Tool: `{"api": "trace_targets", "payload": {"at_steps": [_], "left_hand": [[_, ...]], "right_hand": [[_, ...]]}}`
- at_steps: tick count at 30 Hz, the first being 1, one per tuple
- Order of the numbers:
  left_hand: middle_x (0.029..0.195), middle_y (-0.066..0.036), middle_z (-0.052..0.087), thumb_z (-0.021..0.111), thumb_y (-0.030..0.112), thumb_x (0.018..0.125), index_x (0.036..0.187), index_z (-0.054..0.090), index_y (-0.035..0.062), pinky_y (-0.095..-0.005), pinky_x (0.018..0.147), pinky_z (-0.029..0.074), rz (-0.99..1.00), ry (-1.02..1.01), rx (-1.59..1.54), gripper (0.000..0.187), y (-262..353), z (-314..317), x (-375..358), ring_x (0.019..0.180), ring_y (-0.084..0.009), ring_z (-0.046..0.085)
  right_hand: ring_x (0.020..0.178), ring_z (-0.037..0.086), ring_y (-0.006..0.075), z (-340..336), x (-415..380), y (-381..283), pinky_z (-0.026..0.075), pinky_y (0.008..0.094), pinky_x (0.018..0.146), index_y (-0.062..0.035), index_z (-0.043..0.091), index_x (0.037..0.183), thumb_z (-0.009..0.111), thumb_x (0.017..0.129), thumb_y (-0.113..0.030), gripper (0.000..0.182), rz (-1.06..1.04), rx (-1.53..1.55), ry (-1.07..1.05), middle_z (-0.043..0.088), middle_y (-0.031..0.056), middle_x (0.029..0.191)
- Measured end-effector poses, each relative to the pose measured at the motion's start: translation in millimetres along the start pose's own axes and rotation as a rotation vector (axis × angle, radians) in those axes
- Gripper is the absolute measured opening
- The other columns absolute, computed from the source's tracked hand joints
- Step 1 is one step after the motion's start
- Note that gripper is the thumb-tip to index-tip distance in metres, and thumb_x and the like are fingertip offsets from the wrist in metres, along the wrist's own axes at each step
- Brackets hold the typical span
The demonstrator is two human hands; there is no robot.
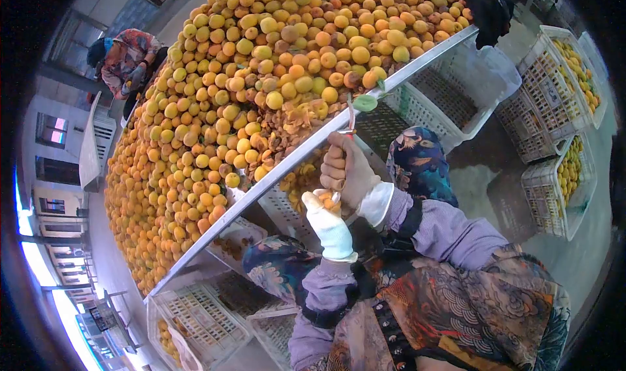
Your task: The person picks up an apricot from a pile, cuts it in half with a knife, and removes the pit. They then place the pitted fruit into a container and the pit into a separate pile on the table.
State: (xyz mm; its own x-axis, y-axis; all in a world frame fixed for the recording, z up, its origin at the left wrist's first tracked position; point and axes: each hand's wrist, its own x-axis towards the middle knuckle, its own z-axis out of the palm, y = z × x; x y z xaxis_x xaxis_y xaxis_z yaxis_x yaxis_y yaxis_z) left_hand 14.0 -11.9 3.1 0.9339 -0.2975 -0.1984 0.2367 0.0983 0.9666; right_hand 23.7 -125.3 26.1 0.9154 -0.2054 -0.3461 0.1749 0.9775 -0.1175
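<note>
Near the metal edge of the heaped table, my left hand [328, 226] wears a white glove and is closed around an orange apricot [331, 203]. My right hand [349, 172], in a glove with a white cuff, is just above and beside it, fingers curled in a fist. Out of its top sticks what looks like a small knife [351, 115], with a thin curved blade and a bit of red at its base. A green leaf [365, 103] shows beside the blade. Torn apricot flesh [297, 120] lies on the table edge past my hands.
A large heap of apricots [215, 110] covers the sloping table, bordered by a metal rim [261, 187]. Plastic crates [202, 319] stand below it; fruit-filled crates [554, 90] are stacked at right. Another person [127, 61] sits at the far left. A black cloth [486, 9] hangs at the corner.
</note>
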Motion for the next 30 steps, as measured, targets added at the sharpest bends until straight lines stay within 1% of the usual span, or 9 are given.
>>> {"api": "trace_targets", "payload": {"at_steps": [3, 8, 13, 20, 22, 26, 28, 29, 30], "left_hand": [[0.081, -0.001, 0.049, 0.031, 0.047, 0.097, 0.09, 0.051, 0.0046, -0.0229, 0.067, 0.038, 0.069, 0.009, 0.0, 0.048, 0.7, 1.6, 2.7, 0.072, -0.0097, 0.044], [0.082, 0.0, 0.05, 0.032, 0.051, 0.095, 0.091, 0.051, 0.0067, -0.0249, 0.066, 0.039, -0.184, 0.023, -0.186, 0.049, 29.4, 18.2, -4.3, 0.073, -0.0104, 0.046], [0.074, -0.005, 0.05, 0.026, 0.037, 0.1, 0.089, 0.05, 0.0009, -0.0272, 0.065, 0.039, 0.276, 0.018, 0.346, 0.045, -0.7, -3.6, 7.9, 0.069, -0.0129, 0.044], [0.079, -0.005, 0.051, 0.028, 0.037, 0.099, 0.092, 0.051, 0.0013, -0.024, 0.066, 0.039, 0.349, 0.011, 0.341, 0.043, -1.8, -8.1, 11.5, 0.071, -0.0115, 0.045], [0.084, -0.006, 0.052, 0.03, 0.035, 0.099, 0.095, 0.051, 0.0, -0.0255, 0.068, 0.041, 0.018, -0.05, 0.087, 0.041, 4.2, -12.3, 10.9, 0.075, -0.0131, 0.047], [0.085, 0.002, 0.047, 0.037, 0.045, 0.096, 0.102, 0.052, 0.0099, -0.0215, 0.07, 0.039, -0.033, -0.177, -0.117, 0.039, 5.4, -22.3, 17.0, 0.074, -0.0087, 0.043], [0.101, -0.009, 0.053, 0.042, 0.025, 0.097, 0.114, 0.051, 0.0005, -0.0276, 0.081, 0.043, 0.371, -0.248, 0.245, 0.031, -24.3, -40.4, 36.2, 0.09, -0.0164, 0.051], [0.114, -0.013, 0.052, 0.05, 0.013, 0.093, 0.126, 0.046, 0.0024, -0.0265, 0.091, 0.041, 0.341, -0.317, 0.413, 0.035, -20.7, -54.2, 40.2, 0.102, -0.0229, 0.053], [0.122, -0.017, 0.049, 0.051, 0.014, 0.092, 0.128, 0.045, 0.0025, -0.0338, 0.097, 0.039, -0.091, -0.314, -0.2, 0.038, -2.6, -40.3, 45.5, 0.112, -0.0336, 0.049]], "right_hand": [[0.036, 0.02, 0.0087, 13.4, -4.0, 2.6, 0.019, 0.025, 0.036, -0.0174, 0.027, 0.056, 0.044, 0.092, -0.029, 0.042, -0.078, -0.114, 0.043, 0.02, -0.0056, 0.047], [0.035, 0.027, 0.0123, 33.7, -17.0, 10.8, 0.021, 0.0257, 0.036, -0.0144, 0.033, 0.056, 0.045, 0.092, -0.03, 0.04, -0.32, -0.5, 0.038, 0.028, -0.0008, 0.045], [0.036, 0.019, 0.0088, 10.5, 3.2, 3.5, 0.016, 0.0249, 0.036, -0.0179, 0.032, 0.059, 0.05, 0.089, -0.031, 0.037, -0.059, -0.121, 0.051, 0.023, -0.0071, 0.048], [0.037, 0.023, 0.0093, 23.0, 7.5, 7.3, 0.017, 0.0258, 0.036, -0.0171, 0.034, 0.062, 0.05, 0.088, -0.031, 0.034, -0.064, -0.106, 0.093, 0.026, -0.0061, 0.049], [0.036, 0.024, 0.0096, 27.7, 8.1, 8.0, 0.018, 0.0262, 0.035, -0.0167, 0.035, 0.063, 0.05, 0.088, -0.031, 0.033, -0.09, -0.153, 0.124, 0.028, -0.0052, 0.049], [0.036, 0.026, 0.0096, 28.2, 14.8, 7.6, 0.019, 0.0259, 0.035, -0.0164, 0.038, 0.064, 0.05, 0.088, -0.031, 0.03, -0.108, -0.18, 0.08, 0.03, -0.0046, 0.049], [0.035, 0.027, 0.0095, 30.2, 22.6, 6.3, 0.02, 0.0258, 0.034, -0.0162, 0.039, 0.065, 0.051, 0.088, -0.031, 0.029, -0.09, -0.179, 0.123, 0.03, -0.0046, 0.049], [0.035, 0.027, 0.0094, 28.5, 30.2, 7.8, 0.021, 0.0256, 0.034, -0.0158, 0.04, 0.066, 0.051, 0.087, -0.032, 0.029, -0.102, -0.185, 0.109, 0.031, -0.005, 0.05], [0.035, 0.027, 0.0094, 37.3, 35.5, 7.0, 0.021, 0.0256, 0.034, -0.0158, 0.04, 0.066, 0.051, 0.087, -0.032, 0.029, -0.105, -0.185, 0.084, 0.031, -0.005, 0.05]]}}
